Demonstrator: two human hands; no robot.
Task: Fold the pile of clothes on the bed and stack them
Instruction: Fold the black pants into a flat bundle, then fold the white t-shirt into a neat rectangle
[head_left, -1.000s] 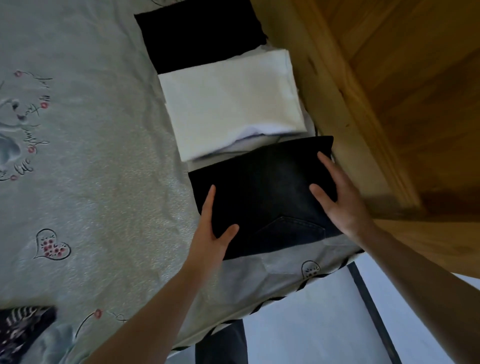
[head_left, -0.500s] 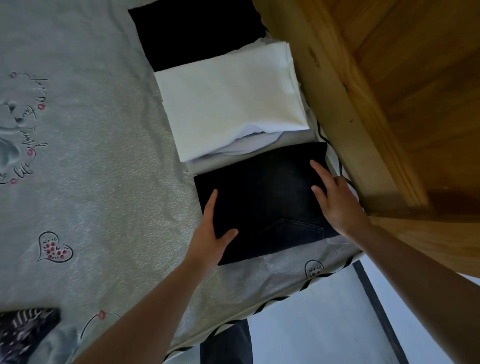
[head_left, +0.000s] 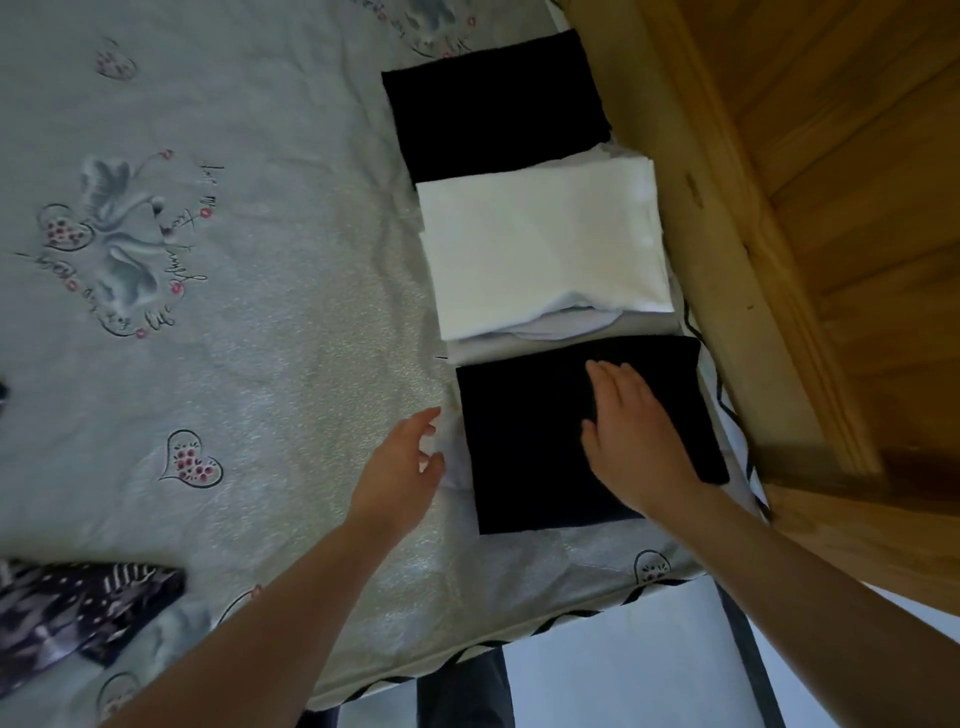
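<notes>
A patterned dark garment (head_left: 78, 618) lies crumpled and unfolded on the bed (head_left: 234, 364), well to the left of the folded dark jeans (head_left: 530, 447) and nearer the bed's lower edge. Just left of the jeans hovers the left hand (head_left: 402, 470) — fingers loosely spread, gripping nothing, its fingertips close to the jeans' left edge over a pale bit of cloth; whether they touch it cannot be told. The jeans themselves sit flat near the bed's right-hand corner, and the right hand (head_left: 631, 431) lies on top of them, palm down, fingers straight and together, pressing rather than clutching. Directly beyond the jeans, almost touching their far edge, is a folded white stack (head_left: 540, 249), and beyond that a folded black garment (head_left: 493, 104). Right of the jeans, past the bed's edge, runs a wooden frame (head_left: 779, 260).
</notes>
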